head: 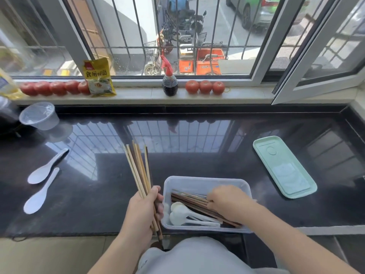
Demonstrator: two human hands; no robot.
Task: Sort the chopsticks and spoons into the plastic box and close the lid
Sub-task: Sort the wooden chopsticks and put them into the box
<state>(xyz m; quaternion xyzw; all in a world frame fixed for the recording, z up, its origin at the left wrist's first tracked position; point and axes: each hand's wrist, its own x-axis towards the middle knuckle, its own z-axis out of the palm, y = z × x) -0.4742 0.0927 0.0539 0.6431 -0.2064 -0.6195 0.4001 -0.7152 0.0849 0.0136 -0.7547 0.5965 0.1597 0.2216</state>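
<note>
The bundle of chopsticks [140, 171] in the left hand [143, 208] stands nearly upright, its long axis running away from the person with the tips fanned toward the window and the lower ends sticking out below the fist over the surface's front edge. The left hand is curled tight around them just left of the clear plastic box [205, 182], forearm rising from the bottom of the view. The right hand [227, 202] reaches down into the box, fingers bent onto the dark chopsticks in the box [189, 199], which lie slanted from far left to near right; whether it grips them cannot be told. White spoons in the box [183, 214] lie beside these, bowls to the left. Two loose white spoons [42, 175] rest on the black surface [197, 151] well to the left, handles pointing away and rightward. The mint-green lid [284, 167] lies flat to the box's right, apart from it.
</note>
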